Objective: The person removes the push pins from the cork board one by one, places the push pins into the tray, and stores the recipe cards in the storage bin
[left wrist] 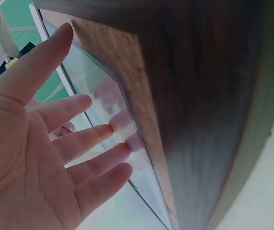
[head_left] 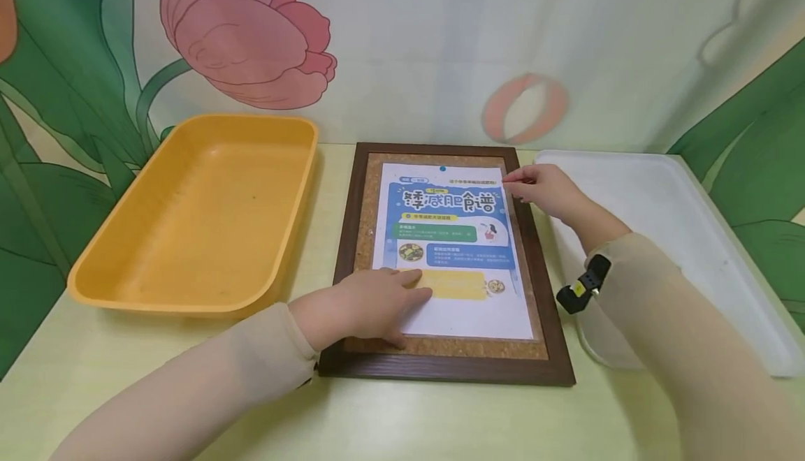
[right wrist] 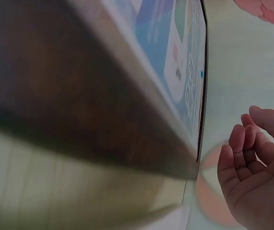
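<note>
A printed poster (head_left: 462, 311) with a glossy surface lies on a cork board (head_left: 440, 347) in a dark brown wooden frame (head_left: 453, 369). One blue pushpin (head_left: 443, 168) sits at the poster's top middle. My left hand (head_left: 371, 304) rests on the poster's lower left part, fingers spread and straight in the left wrist view. My right hand (head_left: 544, 188) is at the poster's top right corner, its thumb and fingertips drawn close together. In the right wrist view the right fingers (right wrist: 229, 165) are bent; whether anything small is between the tips is hidden.
A yellow tray (head_left: 207, 223) stands left of the framed board. To the right, partly under my right arm, lies a white tray (head_left: 660, 209). Behind the pale table (head_left: 377, 419) rises a wall with painted flowers (head_left: 251, 35).
</note>
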The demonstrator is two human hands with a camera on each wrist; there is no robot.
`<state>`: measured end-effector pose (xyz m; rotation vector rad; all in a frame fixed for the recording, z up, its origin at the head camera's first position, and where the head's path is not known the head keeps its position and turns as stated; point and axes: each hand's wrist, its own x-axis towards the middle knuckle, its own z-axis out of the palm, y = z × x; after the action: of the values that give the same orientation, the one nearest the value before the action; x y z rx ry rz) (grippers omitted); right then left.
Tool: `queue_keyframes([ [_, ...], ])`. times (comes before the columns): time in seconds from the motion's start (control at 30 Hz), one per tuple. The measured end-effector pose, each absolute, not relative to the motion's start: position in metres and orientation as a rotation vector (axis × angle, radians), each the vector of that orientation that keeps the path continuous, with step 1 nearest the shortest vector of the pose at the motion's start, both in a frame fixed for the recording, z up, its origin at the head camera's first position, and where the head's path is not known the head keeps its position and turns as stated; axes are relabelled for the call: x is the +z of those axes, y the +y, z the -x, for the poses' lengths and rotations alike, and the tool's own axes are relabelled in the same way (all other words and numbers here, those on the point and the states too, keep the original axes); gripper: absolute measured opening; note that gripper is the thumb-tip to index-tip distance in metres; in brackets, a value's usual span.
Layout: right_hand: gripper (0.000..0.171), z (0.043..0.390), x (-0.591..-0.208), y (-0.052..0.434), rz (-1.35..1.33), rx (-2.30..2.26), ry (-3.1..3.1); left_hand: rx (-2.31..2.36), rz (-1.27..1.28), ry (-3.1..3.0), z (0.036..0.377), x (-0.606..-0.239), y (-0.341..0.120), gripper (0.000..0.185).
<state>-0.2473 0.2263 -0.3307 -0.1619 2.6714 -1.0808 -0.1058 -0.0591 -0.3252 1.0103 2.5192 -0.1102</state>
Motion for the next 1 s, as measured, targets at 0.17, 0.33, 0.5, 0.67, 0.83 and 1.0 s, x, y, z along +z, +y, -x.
queue_keyframes([
  [0.17, 0.033, 0.257, -0.334, 0.200, 0.181, -1.077, 2.641, -0.066, -0.964, 2.556, 0.110, -0.324, -0.066, 0.080],
  [0.33, 0.032, 0.264, -0.338, 0.181, 0.221, -1.108, 2.610, -0.142, -0.889, 2.589, 0.111, -0.325, -0.072, 0.083],
  [0.5, 0.030, 0.268, -0.341, 0.175, 0.214, -1.091, 2.606, -0.183, -0.875, 2.592, 0.112, -0.325, -0.069, 0.083],
  [0.67, 0.030, 0.277, -0.341, 0.163, 0.223, -1.033, 2.619, -0.205, -0.855, 2.585, 0.111, -0.322, -0.069, 0.082],
  [0.83, 0.029, 0.289, -0.340, 0.154, 0.191, -1.018, 2.618, -0.199, -0.857, 2.587, 0.112, -0.322, -0.070, 0.081],
  [1.0, 0.029, 0.298, -0.339, 0.153, 0.145, -1.047, 2.590, -0.208, -0.877, 2.587, 0.113, -0.324, -0.069, 0.082],
])
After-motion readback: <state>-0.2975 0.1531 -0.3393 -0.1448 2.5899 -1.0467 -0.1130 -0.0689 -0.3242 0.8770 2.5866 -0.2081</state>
